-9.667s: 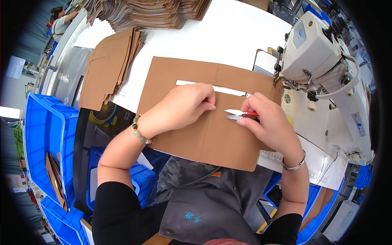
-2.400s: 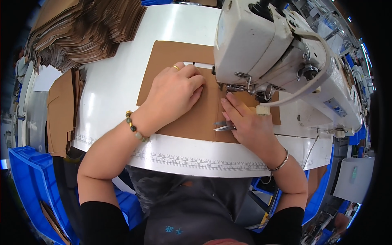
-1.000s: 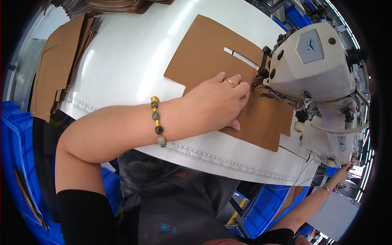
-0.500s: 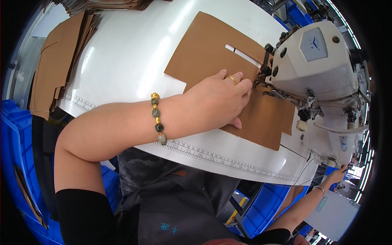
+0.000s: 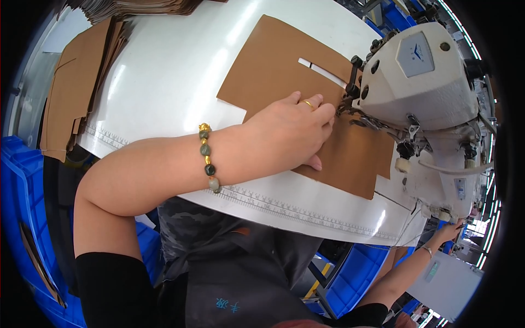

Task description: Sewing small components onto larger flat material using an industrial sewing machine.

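A brown sheet [image 5: 273, 60], perhaps leather or card, lies on the white table under the sewing machine [image 5: 421, 93]. It has a narrow slot cut through it and a stepped, notched outline. My left hand [image 5: 298, 131] rests on top of the sheet, fingers reaching toward the needle area and thumb apart near the near edge. A ring and a beaded bracelet are on this arm. The needle itself is hidden behind machine parts. At the far right, my right hand [image 5: 451, 230] is at the lower end of the machine; its fingers are too small to make out.
A ruler strip [image 5: 295, 210] runs along the near edge of the white table [image 5: 164, 71]. Stacked brown pieces [image 5: 79, 82] stand at the left, with more pieces [image 5: 136, 6] at the back. Blue bins [image 5: 350, 279] sit below the table.
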### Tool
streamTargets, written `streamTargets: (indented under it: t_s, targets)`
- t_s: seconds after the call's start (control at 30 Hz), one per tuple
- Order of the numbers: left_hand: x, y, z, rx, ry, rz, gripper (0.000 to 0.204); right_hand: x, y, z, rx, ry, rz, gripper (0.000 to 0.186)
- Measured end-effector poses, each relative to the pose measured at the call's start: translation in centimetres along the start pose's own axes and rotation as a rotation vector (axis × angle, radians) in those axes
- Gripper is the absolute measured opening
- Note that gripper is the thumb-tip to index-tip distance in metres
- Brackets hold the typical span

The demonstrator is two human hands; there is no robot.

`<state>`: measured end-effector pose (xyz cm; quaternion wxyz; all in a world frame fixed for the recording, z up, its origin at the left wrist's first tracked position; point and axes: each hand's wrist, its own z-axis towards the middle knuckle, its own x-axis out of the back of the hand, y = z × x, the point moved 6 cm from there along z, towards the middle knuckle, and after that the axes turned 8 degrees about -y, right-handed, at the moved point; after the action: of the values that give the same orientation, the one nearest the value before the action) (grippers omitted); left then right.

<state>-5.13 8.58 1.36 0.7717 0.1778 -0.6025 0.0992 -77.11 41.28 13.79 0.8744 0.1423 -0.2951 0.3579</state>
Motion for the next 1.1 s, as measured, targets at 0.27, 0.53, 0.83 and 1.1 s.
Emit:
streamTargets:
  t_s: [0.27,0.53,0.83,1.1]
  targets:
    - [-0.2,0.4,0.4,0.003,-0.029,0.05,0.072,-0.9,-3.1,-3.2,-0.268,-0.011,0.384,0.041]
    - [0.7,0.3,0.1,-0.025,0.066,0.013,0.071,6.3,-14.5,-5.9,-0.384,0.014,0.023,0.049]
    - [1.2,0.1,0.7,0.038,-0.109,-0.094,0.076,12.8,-55.8,-17.2,1.027,-0.394,0.65,0.059]
    - [1.2,0.5,0.9,0.018,-0.142,-0.037,0.077,9.5,-58.2,-20.1,1.05,-0.524,0.513,0.07]
